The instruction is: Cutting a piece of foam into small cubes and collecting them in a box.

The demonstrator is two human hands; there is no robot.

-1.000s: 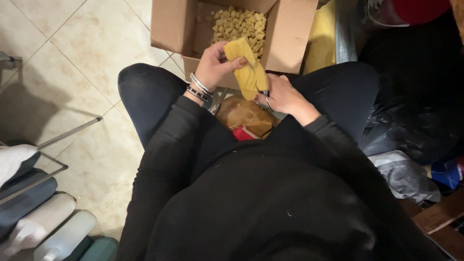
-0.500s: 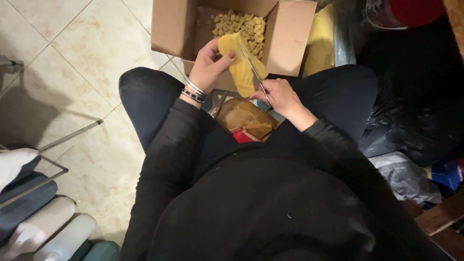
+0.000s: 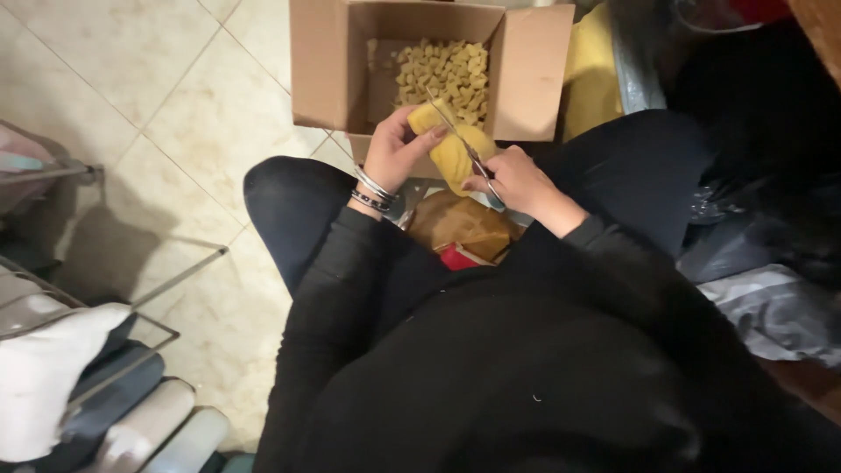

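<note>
Since half a sec earlier, both hands and the yellow piece had shifted a bit nearer the box, w/ the scissors now lying across the piece's upper end; otherwise the pose was much the same.

Person sat on a pale tiled floor [image 3: 175, 114], black sleeves and dark trousers filling the lower part of the view. Cardboard box [image 3: 320, 70] stood open just past the knees, flaps up, w/ a heap of small yellow-beige cut chunks [image 3: 447, 74] piled in its far half. Dark bags & grey plastic lay to the right. A wire rack w/ pale rolls and a white cloth sat at lower left. Brown paper bag [image 3: 464, 223] rested in the lap betw. the thighs, w/ something red just below it.

Yellow piece [image 3: 451, 149], soft-looking and folded, was held up over the box's near edge, above the lap. Left hand [image 3: 394, 153], bracelets at the wrist, had its grip clenched on the piece's left end, thumb on top. Right hand [image 3: 517, 180] had its grip closed round the handles of the scissors [image 3: 464, 144], whose blades ran up-left across the piece toward the box. Couldn't tell if the blades were parted or closed: too thin & blurred.
</note>
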